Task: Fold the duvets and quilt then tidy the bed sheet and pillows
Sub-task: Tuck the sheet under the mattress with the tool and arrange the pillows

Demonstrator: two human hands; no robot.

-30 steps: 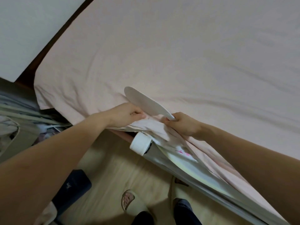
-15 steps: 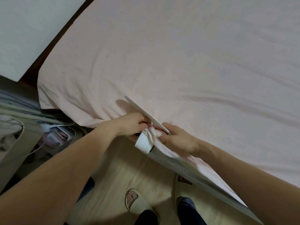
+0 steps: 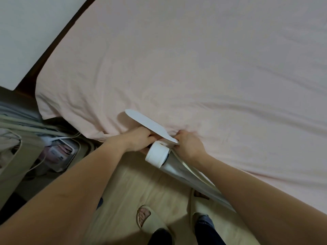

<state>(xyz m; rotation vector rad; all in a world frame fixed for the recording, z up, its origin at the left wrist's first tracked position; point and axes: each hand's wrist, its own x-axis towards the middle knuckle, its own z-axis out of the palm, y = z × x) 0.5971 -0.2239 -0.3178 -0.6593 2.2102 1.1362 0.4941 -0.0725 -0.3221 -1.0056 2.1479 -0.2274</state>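
On the pink bed sheet [image 3: 194, 68], both hands' grips clutch its edge, right [image 3: 190, 145] holding a white paddle [image 3: 150, 126], left [image 3: 139, 140].

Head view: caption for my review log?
Both hands tuck the pink sheet at the mattress edge with a white paddle.

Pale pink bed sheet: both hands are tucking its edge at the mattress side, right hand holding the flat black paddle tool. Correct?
Not quite: the flat paddle tool is white, not black, as the head view shows. The rest holds: both the left hand and the right hand are at the edge of the pale pink bed sheet along the mattress side, and the right hand holds the paddle's near end.
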